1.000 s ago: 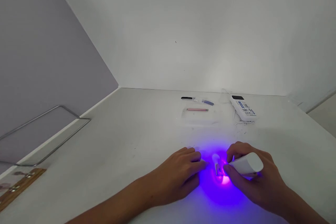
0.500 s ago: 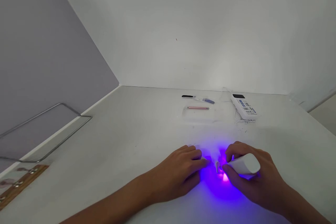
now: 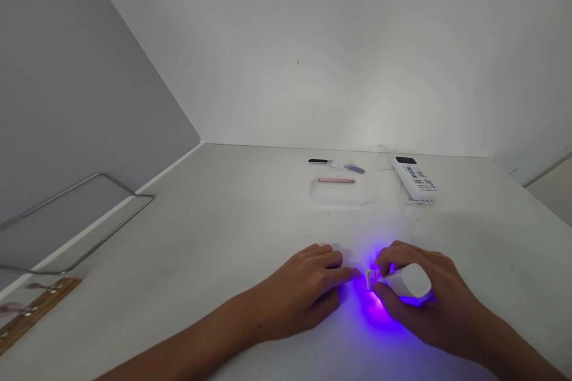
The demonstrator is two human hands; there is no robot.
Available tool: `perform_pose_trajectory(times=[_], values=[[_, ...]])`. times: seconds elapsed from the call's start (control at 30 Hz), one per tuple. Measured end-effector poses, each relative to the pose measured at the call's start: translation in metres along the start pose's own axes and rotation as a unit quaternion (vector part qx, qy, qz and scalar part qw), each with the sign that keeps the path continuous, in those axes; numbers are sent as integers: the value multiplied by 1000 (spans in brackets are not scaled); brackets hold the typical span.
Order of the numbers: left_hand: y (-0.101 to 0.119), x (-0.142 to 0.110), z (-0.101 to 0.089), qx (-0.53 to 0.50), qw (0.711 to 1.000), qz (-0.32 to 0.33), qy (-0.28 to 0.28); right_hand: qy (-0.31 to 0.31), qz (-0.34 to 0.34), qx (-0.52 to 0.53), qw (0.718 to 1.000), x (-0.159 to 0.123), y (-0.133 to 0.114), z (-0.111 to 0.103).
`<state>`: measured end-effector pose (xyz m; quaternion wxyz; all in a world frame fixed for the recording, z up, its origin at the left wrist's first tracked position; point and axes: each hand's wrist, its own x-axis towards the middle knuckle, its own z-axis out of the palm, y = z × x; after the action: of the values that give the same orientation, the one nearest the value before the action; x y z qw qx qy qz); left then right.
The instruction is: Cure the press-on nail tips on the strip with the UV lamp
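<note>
My right hand [image 3: 426, 294] is closed around a white handheld UV lamp [image 3: 413, 281], its blunt end toward me. Violet light from it falls on the tabletop. Between the hands, at the lamp's far end, sits a small whitish piece [image 3: 370, 279]; glare blurs its shape. My left hand [image 3: 310, 286] rests on the table with its index finger stretched toward that piece, the fingertip beside or touching it. Its other fingers are bent and partly hidden, and nothing shows in them.
Behind the hands lie a pink pen-like stick [image 3: 336, 180], a black-handled tool [image 3: 319, 161] and a blue-grey tool [image 3: 355, 169]. A white printed device [image 3: 415, 178] with a cable lies at the back right. Bent metal wire [image 3: 111, 229] and a wooden strip with clips [image 3: 40, 312] are at left.
My right hand has shifted slightly left with the lamp, nearer my left index finger. The violet glow has moved left with it and the bright pink spot has shrunk.
</note>
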<state>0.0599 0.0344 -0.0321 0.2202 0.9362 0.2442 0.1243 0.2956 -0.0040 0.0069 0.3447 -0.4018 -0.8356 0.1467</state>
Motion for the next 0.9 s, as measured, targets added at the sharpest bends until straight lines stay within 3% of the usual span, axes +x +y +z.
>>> perform_pose_trajectory(times=[0.33,0.6,0.9], values=[[0,1,1,9,1000,4,4,-15,22,-1,1000,-5,2,0],[-2,0,2,6,1000,3,7,6,-2,5,1000,-6,6,3],[-1,-1,1,-2,1000,-1,1,21,22,25,999,-5,2,2]])
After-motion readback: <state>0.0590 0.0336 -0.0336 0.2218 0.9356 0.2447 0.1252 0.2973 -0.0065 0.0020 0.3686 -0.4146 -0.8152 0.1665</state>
